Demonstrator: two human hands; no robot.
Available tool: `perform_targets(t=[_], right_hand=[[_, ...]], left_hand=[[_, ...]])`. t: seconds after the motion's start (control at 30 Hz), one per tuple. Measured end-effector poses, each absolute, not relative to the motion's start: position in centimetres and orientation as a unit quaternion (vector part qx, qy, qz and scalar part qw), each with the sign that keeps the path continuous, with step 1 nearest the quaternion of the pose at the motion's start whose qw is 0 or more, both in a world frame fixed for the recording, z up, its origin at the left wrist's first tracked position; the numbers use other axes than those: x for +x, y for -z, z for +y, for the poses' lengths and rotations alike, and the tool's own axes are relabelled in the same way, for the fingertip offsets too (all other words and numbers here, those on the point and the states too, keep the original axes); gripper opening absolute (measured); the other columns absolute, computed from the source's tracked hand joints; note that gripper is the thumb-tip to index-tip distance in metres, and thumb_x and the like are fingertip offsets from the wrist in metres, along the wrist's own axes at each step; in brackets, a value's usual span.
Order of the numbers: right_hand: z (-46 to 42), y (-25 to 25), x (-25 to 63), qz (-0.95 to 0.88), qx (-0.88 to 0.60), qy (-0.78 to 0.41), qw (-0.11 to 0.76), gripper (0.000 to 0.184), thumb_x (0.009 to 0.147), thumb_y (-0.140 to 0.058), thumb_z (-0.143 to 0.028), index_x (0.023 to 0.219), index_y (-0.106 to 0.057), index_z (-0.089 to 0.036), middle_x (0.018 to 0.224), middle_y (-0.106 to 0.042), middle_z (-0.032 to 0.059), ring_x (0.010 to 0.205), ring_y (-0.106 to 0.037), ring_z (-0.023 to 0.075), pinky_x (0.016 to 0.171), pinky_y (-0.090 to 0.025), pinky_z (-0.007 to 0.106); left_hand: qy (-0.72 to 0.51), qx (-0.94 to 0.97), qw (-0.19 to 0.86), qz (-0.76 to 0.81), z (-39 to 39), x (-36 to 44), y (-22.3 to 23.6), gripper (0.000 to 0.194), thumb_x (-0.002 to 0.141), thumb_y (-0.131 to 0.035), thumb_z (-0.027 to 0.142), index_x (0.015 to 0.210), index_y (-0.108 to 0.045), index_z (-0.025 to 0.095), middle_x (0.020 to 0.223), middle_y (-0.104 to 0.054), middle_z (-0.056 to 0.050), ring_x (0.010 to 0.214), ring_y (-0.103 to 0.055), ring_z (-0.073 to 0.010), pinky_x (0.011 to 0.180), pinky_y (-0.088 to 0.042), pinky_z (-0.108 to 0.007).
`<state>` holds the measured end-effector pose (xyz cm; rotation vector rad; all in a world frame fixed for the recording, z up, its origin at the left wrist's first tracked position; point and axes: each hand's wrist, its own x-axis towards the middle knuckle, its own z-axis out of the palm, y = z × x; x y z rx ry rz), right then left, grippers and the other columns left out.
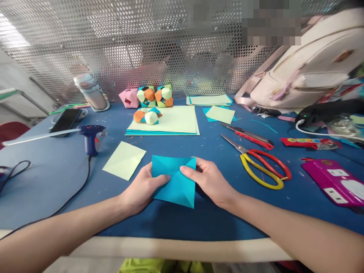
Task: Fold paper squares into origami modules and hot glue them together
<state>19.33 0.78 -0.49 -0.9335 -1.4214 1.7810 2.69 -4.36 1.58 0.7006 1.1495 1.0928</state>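
A square of blue paper (176,189) with diagonal creases is held up above the near part of the table. My left hand (143,185) grips its left edge, the thumb lying across the front. On the opposite edge, my right hand (212,180) pinches the sheet, its thumb near the upper middle. The other fingers of both hands are mostly hidden behind the paper. Just left of it lies a pale green paper square (124,160). Beyond the hands, a small folded paper piece (150,117) in orange, blue and pale green rests on a stack of sheets (176,121).
Folded paper balls (155,96) stand by the perforated metal screen (170,49). To the left are a glue gun (92,140), phone (65,121) and bottle (91,93). Rightward lie scissors (258,163), a craft knife (250,136), a purple power strip (335,182) and a backpack (309,64).
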Motion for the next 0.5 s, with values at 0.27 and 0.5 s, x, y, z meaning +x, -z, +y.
perform_targets(t=[0.27,0.5], right_hand=[[0.52,-0.48,19.08,-0.511,-0.344,-0.726,0.307,0.029,0.070,-0.071,-0.043,0.066,-0.056,-0.018,0.062,-0.052,-0.0030,0.057,-0.046,0.0106,0.056,-0.040,0.026],[0.71,-0.56,18.87,-0.457,-0.370,-0.748,0.308,0.031,0.062,-0.076,-0.039,0.082,-0.064,-0.019,0.068,-0.063,-0.0009,0.060,-0.056,0.0131,0.061,-0.045,0.028]], left_hand=[[-0.451,0.371,0.634,0.506,-4.76,2.49,-1.30,0.029,0.069,-0.071,0.022,0.096,-0.064,0.014,0.081,-0.073,-0.007,0.070,-0.068,-0.0218,0.065,-0.054,-0.031],[-0.444,0.391,0.628,0.506,-5.05,2.24,-1.23,0.023,0.068,-0.069,0.020,0.090,-0.062,0.016,0.075,-0.071,-0.003,0.066,-0.066,-0.0201,0.061,-0.054,-0.030]])
